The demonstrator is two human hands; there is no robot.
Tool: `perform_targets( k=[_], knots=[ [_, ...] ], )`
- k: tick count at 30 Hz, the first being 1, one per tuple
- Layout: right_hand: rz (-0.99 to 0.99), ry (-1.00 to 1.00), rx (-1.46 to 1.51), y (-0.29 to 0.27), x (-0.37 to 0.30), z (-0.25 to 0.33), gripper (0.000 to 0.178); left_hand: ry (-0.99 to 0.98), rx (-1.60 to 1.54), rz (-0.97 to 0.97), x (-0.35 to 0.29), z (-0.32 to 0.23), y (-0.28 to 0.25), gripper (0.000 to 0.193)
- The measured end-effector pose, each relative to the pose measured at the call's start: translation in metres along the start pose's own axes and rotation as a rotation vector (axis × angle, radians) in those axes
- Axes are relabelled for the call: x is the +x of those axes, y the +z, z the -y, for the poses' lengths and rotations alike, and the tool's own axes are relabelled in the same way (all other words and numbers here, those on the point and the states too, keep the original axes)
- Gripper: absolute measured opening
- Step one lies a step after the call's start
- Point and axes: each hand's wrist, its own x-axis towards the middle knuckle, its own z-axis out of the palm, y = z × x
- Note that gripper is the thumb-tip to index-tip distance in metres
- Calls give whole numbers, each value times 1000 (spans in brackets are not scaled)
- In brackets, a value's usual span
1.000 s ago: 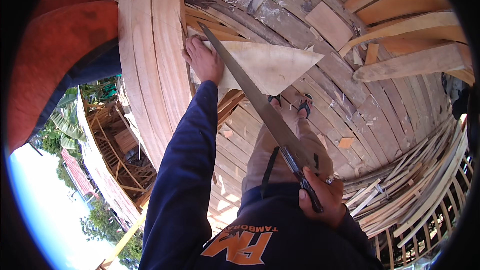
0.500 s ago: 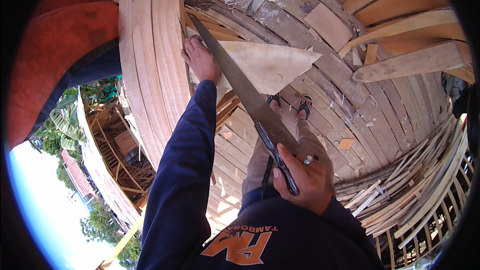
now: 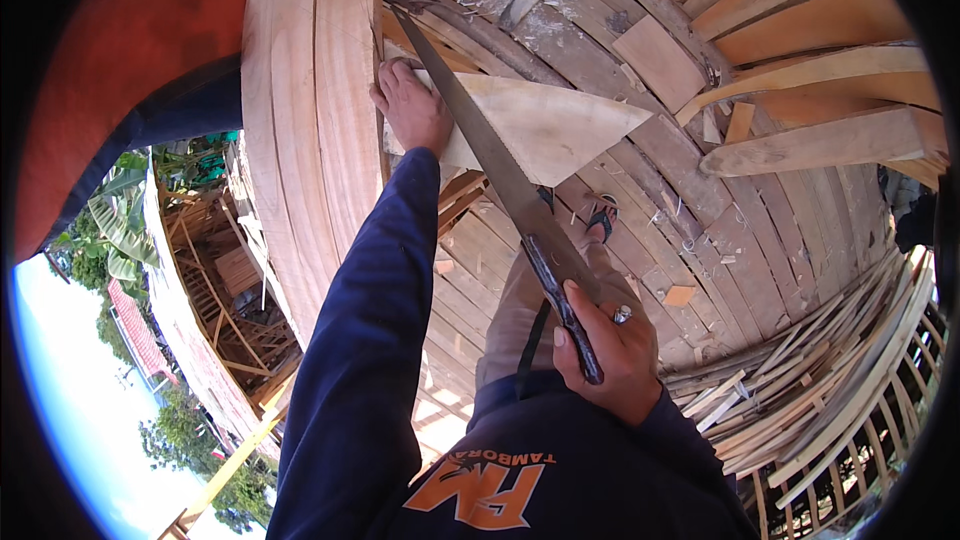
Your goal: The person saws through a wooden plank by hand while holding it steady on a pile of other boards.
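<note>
On plank floor (image 3: 735,275), shavings (image 3: 547,32), handsaw (image 3: 505,175) above

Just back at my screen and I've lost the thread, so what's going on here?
The person's right hand grips a saw by its dark handle. The blade slants across a pale board, its tip up and to the left in the view; whether the teeth are biting can't be told. The left hand rests at the board's left end, close to the curved planks. Loose sticks lie piled off to the right.
</note>
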Motion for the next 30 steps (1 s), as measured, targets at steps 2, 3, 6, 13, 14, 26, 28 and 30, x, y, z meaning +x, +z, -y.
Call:
perform_targets(
  k=[2, 3, 6, 13, 14, 26, 28, 30],
  knots=[
    [-5, 2, 40, -2, -12, -5, 50, -5, -11, 12, 0, 2, 0, 29],
    [9, 21, 53, -3, -16, -6, 48, -7, -17, 19, 0, 3, 0, 30],
    [37, 45, 63, -5, -27, -12, 45, -41, -15, 8, 1, 3, 1, 31],
    [30, 51, 7, -2, -60, -33, 46, -67, -12, 24, 2, -4, -1, 35],
    [21, 52, -5, -2, -62, -35, 46, -69, -6, 19, 1, -3, -1, 35],
    [46, 62, 23, -3, -37, -31, 44, -42, 0, 6, 3, 0, 2, 31],
    [37, 18, -10, -6, -44, -32, 44, -50, -12, 23, 3, -2, 0, 30],
    [36, 20, -11, -7, -39, -29, 45, -50, 0, 23, 1, -1, 0, 30]
  ],
)
